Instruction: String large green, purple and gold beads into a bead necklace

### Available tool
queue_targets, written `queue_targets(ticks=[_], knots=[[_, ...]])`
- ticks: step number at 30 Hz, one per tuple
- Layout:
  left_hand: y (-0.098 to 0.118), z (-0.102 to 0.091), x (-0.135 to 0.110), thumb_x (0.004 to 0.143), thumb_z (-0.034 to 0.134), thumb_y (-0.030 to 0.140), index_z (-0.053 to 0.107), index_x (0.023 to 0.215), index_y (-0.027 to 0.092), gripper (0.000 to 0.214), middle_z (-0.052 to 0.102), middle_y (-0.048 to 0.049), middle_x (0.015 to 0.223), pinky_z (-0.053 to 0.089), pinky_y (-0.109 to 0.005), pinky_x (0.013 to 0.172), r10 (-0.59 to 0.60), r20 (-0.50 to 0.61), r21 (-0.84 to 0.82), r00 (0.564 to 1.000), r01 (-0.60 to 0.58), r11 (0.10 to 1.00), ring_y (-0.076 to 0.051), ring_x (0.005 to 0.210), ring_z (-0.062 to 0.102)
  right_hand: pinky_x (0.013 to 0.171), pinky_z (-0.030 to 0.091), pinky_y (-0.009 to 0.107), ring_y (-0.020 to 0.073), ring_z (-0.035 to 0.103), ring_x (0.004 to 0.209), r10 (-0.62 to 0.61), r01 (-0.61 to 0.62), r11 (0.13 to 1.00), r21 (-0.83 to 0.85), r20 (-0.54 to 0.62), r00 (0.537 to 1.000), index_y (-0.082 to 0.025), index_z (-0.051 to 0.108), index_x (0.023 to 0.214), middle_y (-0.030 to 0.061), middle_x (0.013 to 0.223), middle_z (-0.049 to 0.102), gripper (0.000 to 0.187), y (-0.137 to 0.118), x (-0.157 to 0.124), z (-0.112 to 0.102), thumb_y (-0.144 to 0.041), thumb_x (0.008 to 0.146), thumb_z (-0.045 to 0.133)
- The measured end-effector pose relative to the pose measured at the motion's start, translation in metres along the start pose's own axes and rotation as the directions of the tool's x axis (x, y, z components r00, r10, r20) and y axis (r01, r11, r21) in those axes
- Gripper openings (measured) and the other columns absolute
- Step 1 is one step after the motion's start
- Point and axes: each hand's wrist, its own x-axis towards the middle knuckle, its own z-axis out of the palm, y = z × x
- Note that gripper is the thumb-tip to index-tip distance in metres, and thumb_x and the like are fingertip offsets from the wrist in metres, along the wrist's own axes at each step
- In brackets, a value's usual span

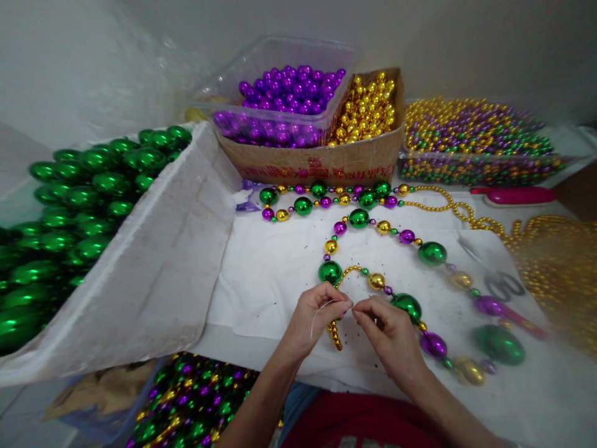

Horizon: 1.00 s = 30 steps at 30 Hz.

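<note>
My left hand (313,320) and my right hand (389,333) meet fingertip to fingertip over the white cloth (261,280), both pinched on a thin white string (321,308). A short run of small gold beads (334,333) hangs below the pinch. A garland of green, gold and purple beads (396,239) loops on the cloth just beyond my fingers, with a large green bead (330,271) beside my left hand.
A white box of large green beads (88,186) fills the left. At the back stand a clear tub of purple beads (289,90), a cardboard box of gold beads (366,112) and a tray of mixed strands (476,137). Gold strands (555,261), scissors (506,286) right.
</note>
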Motion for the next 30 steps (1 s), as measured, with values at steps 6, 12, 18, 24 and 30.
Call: queue_targets(ticks=[6,12,18,24,30], knots=[[-0.001,-0.005,-0.003,0.074,0.068,0.024,0.056,0.073,0.015,0.015,0.063,-0.0009,0.076,0.044,-0.025,0.066,-0.001,-0.022,-0.043,1.0,0.0,0.999,-0.012,0.069,0.056,0.045,0.036,0.021,0.0112,0.05,0.051,0.231,-0.28,0.885,0.371,0.171,0.958,-0.018,0.068,0.071,0.0006,0.061,0.061,0.017,0.01,0.003,0.011,-0.032,0.078,0.063],[0.0,-0.008,-0.003,0.076,0.066,0.026,0.054,0.071,0.015,0.017,0.063,-0.0028,0.08,0.047,-0.029,0.073,0.098,-0.002,0.052,0.995,-0.098,0.994,-0.015,0.075,0.059,0.031,0.023,0.017,0.0072,0.043,0.036,0.365,-0.477,0.684,0.552,0.307,0.879,-0.015,0.064,0.087,0.0003,0.06,0.064,0.034,0.012,0.014,0.021,-0.045,0.07,0.068],[0.003,-0.008,-0.004,0.077,0.065,0.023,0.055,0.071,0.015,0.014,0.061,-0.0037,0.082,0.047,-0.028,0.075,0.209,-0.025,0.186,0.978,-0.201,0.962,-0.015,0.08,0.06,0.036,0.016,0.018,0.003,0.028,0.038,0.414,-0.453,0.657,0.602,0.214,0.885,-0.015,0.062,0.069,-0.0075,0.047,0.045,0.025,0.012,0.017,0.028,-0.036,0.064,0.075],[0.001,-0.009,-0.005,0.079,0.062,0.023,0.055,0.073,0.016,0.012,0.062,-0.0036,0.082,0.049,-0.028,0.075,0.239,-0.043,0.252,0.97,-0.221,0.942,-0.015,0.079,0.061,0.039,0.018,0.02,0.0049,0.03,0.041,0.401,-0.44,0.663,0.606,0.209,0.892,-0.016,0.061,0.069,-0.0076,0.048,0.041,0.019,0.008,0.016,0.023,-0.032,0.066,0.071],[0.0,-0.008,-0.008,0.082,0.057,0.019,0.056,0.074,0.017,0.008,0.064,-0.004,0.082,0.048,-0.028,0.075,0.347,-0.026,0.453,0.937,-0.299,0.84,-0.016,0.081,0.061,0.043,0.022,0.021,0.0071,0.032,0.046,0.352,-0.392,0.699,0.598,0.189,0.917,-0.017,0.061,0.069,-0.0057,0.053,0.045,0.011,0.006,0.013,0.019,-0.027,0.068,0.067]])
